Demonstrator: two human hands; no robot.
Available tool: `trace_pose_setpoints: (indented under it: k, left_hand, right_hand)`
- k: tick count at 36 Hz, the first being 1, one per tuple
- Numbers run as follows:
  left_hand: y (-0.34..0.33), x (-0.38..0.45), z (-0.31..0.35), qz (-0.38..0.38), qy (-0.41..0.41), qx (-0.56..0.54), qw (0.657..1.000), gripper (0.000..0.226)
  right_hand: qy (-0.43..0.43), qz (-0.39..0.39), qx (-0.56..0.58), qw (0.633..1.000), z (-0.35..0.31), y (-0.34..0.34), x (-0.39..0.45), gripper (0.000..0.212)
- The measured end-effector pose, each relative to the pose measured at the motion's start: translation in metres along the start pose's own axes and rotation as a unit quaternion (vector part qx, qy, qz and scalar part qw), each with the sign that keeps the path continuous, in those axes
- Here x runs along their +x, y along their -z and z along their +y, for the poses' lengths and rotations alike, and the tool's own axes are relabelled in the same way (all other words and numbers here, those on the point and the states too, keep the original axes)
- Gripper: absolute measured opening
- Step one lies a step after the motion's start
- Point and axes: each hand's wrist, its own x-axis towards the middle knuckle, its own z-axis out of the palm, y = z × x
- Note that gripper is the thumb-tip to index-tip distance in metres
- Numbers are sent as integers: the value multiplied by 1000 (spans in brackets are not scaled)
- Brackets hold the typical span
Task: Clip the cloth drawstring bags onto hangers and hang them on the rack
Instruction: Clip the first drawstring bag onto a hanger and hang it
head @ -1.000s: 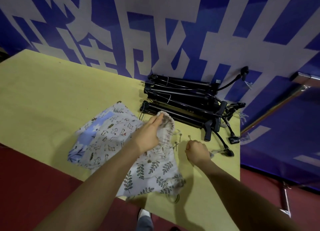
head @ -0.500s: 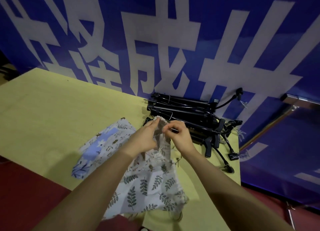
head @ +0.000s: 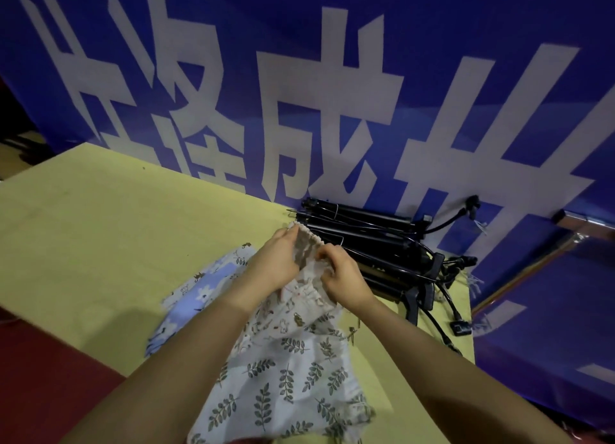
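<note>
Both hands hold one bag at its gathered mouth, raised a little above the table (head: 109, 230); the left hand (head: 276, 264) grips the left side of the ruffled rim, fingers curled over the cloth, and the right hand (head: 342, 277) pinches the right side, thumb and fingers closed on the fabric; the two hands are just beside each other, with the puckered rim between them; this top bag (head: 299, 307), pale with small animal prints, drapes down from the hands onto a leaf bag (head: 283, 387), white with grey-green sprigs, which lies flat at the near table edge under the forearms; a blue bag (head: 199, 290) lies partly under them to the left, flat on the yellow top; black hangers (head: 376, 244) are stacked just behind the hands, against the blue banner (head: 332, 61) with large white characters; a metal rack bar (head: 532, 274) slants at the right, well apart from the bags
</note>
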Motion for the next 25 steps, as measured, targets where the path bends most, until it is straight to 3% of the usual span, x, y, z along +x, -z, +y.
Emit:
trace_pose_setpoints:
  k: [4, 7, 11, 15, 18, 25]
  left_hand:
    - [4, 16, 4, 22, 13, 32, 999, 74]
    - [8, 27, 3, 34, 32, 60, 997, 65]
    - [7, 44, -3, 30, 51, 88, 994, 63]
    - [-1, 55, -10, 12, 48, 96, 994, 62]
    - [-10, 62, -16, 3, 47, 92, 995, 61]
    - [-22, 68, -26, -4, 23, 55, 998, 60]
  right_hand:
    - [13, 42, 74, 996, -2, 8, 16, 25]
    - [-27, 102, 100, 989, 5, 15, 34, 20]
    - [-100, 76, -100, 987, 29, 22, 59, 33]
    - [-149, -32, -316, 937, 57, 22, 74, 54]
    - [-179, -76, -358, 913, 76, 16, 78, 62]
    - [-125, -71, -414, 899, 89, 12, 81, 48]
